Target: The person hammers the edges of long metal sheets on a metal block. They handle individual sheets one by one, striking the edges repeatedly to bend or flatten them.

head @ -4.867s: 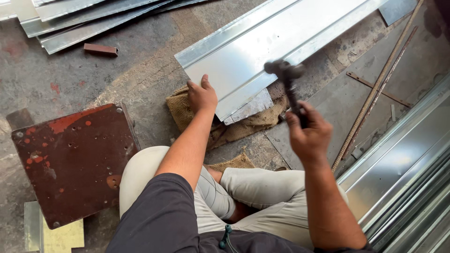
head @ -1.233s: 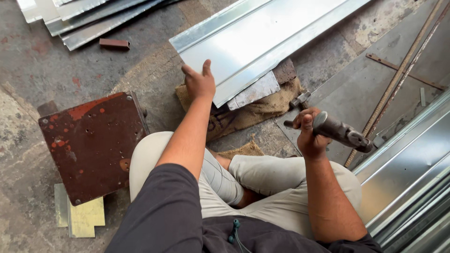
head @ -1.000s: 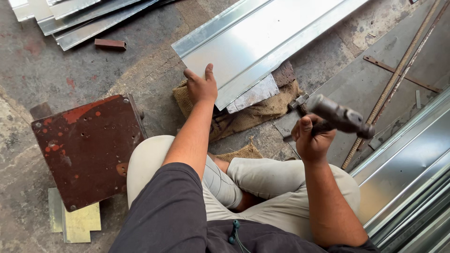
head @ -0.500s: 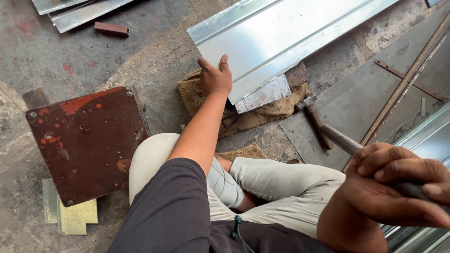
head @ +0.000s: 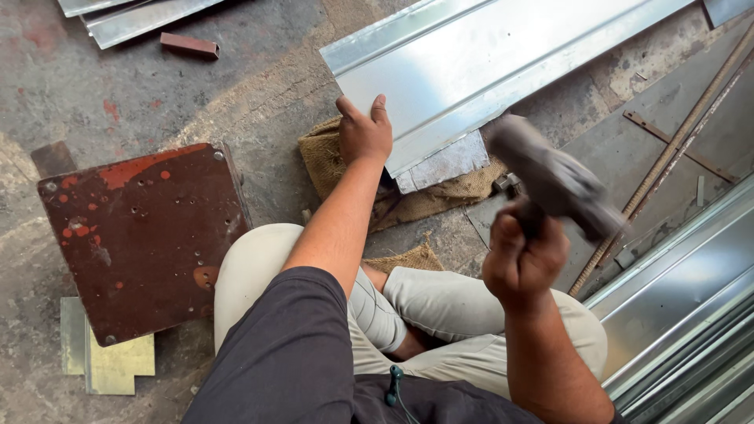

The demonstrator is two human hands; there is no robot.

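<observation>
Far left on the concrete floor (head: 259, 102): a rusty red-brown square metal plate (head: 141, 235), lying partly over a yellowish sheet offcut (head: 110, 361). Above, near the top edge, a small brown block (head: 188, 45) beside the ends of stacked grey metal strips (head: 133, 16). Toward the middle, left hand (head: 363, 133) pressed flat on the near corner of the long galvanised sheet-metal panel (head: 487, 63), fingers together and laid over the folded edge, thumb apart along the side. Under that corner, a pad of burlap sacking (head: 330, 165), with a short sheet piece (head: 444, 163) jutting out beneath the panel. Crossed legs in pale trousers below. Further right, right hand (head: 522, 259) raised clear of the panel, fingers clamped tight round the handle of a hammer (head: 554, 177), its head blurred and pointing up-left. Beyond, a thin rusty rod (head: 675, 149) slanting across the floor and ribbed shiny metal profiles (head: 691, 314) along the right edge.
</observation>
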